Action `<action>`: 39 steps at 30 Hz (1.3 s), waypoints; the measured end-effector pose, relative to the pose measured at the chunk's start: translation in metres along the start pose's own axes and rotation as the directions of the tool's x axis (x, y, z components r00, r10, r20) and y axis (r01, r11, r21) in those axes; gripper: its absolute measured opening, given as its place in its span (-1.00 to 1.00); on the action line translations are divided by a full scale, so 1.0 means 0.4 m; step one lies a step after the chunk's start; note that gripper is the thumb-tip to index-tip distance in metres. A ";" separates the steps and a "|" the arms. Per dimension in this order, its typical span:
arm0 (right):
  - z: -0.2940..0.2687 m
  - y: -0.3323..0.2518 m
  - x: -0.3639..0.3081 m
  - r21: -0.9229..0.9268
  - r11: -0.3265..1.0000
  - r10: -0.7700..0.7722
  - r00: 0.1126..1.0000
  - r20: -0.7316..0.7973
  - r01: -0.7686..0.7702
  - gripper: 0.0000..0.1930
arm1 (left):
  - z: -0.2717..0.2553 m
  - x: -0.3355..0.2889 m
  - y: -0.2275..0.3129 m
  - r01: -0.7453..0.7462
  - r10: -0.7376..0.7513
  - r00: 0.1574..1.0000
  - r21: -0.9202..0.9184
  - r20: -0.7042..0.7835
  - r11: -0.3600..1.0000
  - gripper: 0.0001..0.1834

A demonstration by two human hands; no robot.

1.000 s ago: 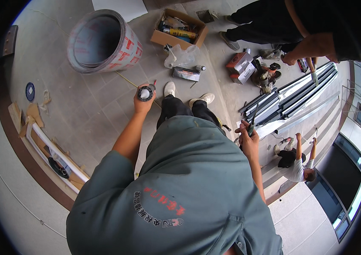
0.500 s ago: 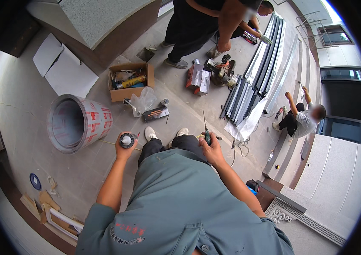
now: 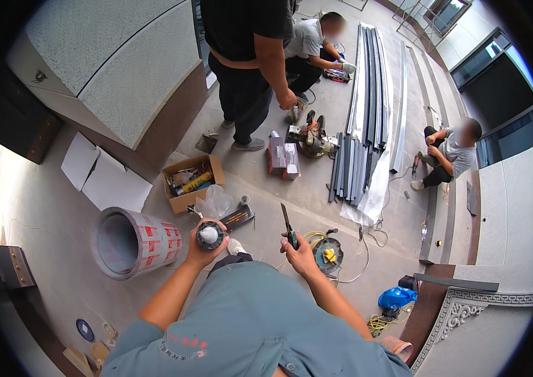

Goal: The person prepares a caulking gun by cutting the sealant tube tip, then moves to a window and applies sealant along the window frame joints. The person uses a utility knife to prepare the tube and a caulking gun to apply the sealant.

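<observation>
My left hand (image 3: 198,254) is closed around a dark, round sealant tube (image 3: 210,235), seen end-on with a white nozzle on top. How far its body reaches below is hidden. To the right, my right hand (image 3: 302,257) grips the dark green handle of a utility knife (image 3: 288,226), its long blade out and pointing up and away from me. The knife and the tube are apart. Just beyond the left hand, on the floor, lie a dark, narrow box (image 3: 236,217) and a crumpled clear plastic bag (image 3: 214,202).
A cardboard box (image 3: 217,171) of tools, a red-and-grey box (image 3: 283,157) and a cut-off saw (image 3: 313,139) stand ahead. Dark metal profiles (image 3: 367,119) lie right of them. A wrapped roll (image 3: 163,244) is at left, a cable reel (image 3: 328,254) at right. Several people work nearby.
My view has turned and shifted. Both hands appear larger and closer, with the tube and knife still held. The cable reel has come into view, and the crouching person at right has lowered an arm.
</observation>
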State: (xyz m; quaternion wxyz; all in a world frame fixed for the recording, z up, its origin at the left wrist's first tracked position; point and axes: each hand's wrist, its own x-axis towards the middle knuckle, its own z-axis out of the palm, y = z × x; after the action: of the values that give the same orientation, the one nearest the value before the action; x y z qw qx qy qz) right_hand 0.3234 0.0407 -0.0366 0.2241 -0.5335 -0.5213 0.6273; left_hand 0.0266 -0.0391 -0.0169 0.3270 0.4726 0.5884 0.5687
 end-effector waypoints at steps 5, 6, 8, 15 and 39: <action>-0.024 0.014 -0.120 0.054 0.998 0.029 0.996 -0.085 -0.024 -0.82 | 0.074 0.013 0.184 -0.048 0.053 0.990 -0.037 0.134 0.998 -0.72; -0.026 0.014 -0.146 0.082 0.996 0.032 0.995 -0.098 -0.024 -0.79 | 0.092 0.007 0.224 -0.028 0.031 0.982 -0.020 0.186 0.999 -0.72; -0.029 0.018 -0.193 0.094 0.995 0.049 0.994 -0.102 -0.039 -0.77 | 0.134 -0.012 0.291 -0.019 0.027 0.965 -0.034 0.262 0.999 -0.72; -0.029 0.073 -0.339 0.369 0.922 -0.071 0.989 -0.126 0.113 -0.60 | 0.302 -0.128 0.459 -0.084 0.107 0.891 -0.072 0.441 0.994 -0.61; -0.049 0.013 -0.610 0.142 0.865 -0.436 0.860 -0.266 0.482 -0.61 | 0.380 -0.280 0.672 -0.153 0.369 0.780 -0.417 0.506 0.896 0.18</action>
State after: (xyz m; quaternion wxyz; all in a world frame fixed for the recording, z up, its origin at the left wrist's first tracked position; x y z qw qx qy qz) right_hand 0.4231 -0.1573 0.0672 0.4784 -0.4347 -0.5382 0.5408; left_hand 0.2545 -0.1135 0.2078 0.4843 0.6330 0.2781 0.5362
